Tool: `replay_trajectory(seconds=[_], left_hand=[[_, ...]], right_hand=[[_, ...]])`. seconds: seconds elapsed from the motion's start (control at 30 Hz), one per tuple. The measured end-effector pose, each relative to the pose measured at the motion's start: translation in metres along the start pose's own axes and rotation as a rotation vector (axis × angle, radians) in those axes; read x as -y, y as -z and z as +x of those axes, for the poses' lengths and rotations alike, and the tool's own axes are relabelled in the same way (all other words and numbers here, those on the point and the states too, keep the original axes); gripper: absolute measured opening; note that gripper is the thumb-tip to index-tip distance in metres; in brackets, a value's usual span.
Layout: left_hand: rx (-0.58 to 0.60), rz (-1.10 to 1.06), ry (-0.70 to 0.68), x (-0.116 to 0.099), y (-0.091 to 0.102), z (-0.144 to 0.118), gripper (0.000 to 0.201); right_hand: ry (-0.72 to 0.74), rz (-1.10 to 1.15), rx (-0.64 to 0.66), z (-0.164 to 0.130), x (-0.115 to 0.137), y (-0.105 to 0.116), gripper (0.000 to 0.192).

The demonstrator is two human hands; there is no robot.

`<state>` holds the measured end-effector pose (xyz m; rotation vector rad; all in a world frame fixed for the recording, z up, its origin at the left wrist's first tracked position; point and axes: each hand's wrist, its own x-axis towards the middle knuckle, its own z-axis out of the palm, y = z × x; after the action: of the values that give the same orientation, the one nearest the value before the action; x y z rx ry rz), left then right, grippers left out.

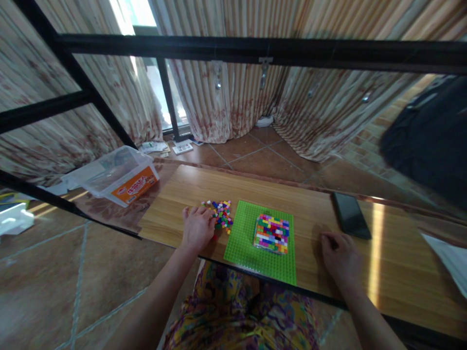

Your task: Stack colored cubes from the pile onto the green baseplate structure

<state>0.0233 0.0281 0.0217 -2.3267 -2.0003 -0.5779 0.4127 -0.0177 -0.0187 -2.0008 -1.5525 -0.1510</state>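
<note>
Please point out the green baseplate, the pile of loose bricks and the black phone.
green baseplate (242, 243): head view, bare studded left part.
pile of loose bricks (222, 215): head view, middle of heap.
black phone (350, 215): head view, screen centre.

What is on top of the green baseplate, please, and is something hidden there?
On the green baseplate sits a square block of small coloured bricks, right of centre. The studs beneath it are covered. The left hand touches a loose brick pile beside the plate, not on it.
</note>
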Motion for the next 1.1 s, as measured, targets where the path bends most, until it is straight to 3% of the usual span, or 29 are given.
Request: replay_trajectory(seconds=[0.17, 0.77, 1.1], left_hand=[[0.042, 0.013, 0.023, -0.004, 0.002, 0.003, 0.016], [-0.046, -0.088, 0.113, 0.006, -0.004, 0.004, 0.022], [-0.072, -0.372, 0.192, 0.031, 0.011, 0.004, 0.025]], right_hand=[[-0.015, -0.02, -0.003, 0.0, 0.0, 0.0, 0.03], [-0.005, -0.008, -0.002, 0.0, -0.003, -0.002, 0.03], [-0.007, -0.007, -0.015, 0.0, -0.004, -0.003, 0.03]])
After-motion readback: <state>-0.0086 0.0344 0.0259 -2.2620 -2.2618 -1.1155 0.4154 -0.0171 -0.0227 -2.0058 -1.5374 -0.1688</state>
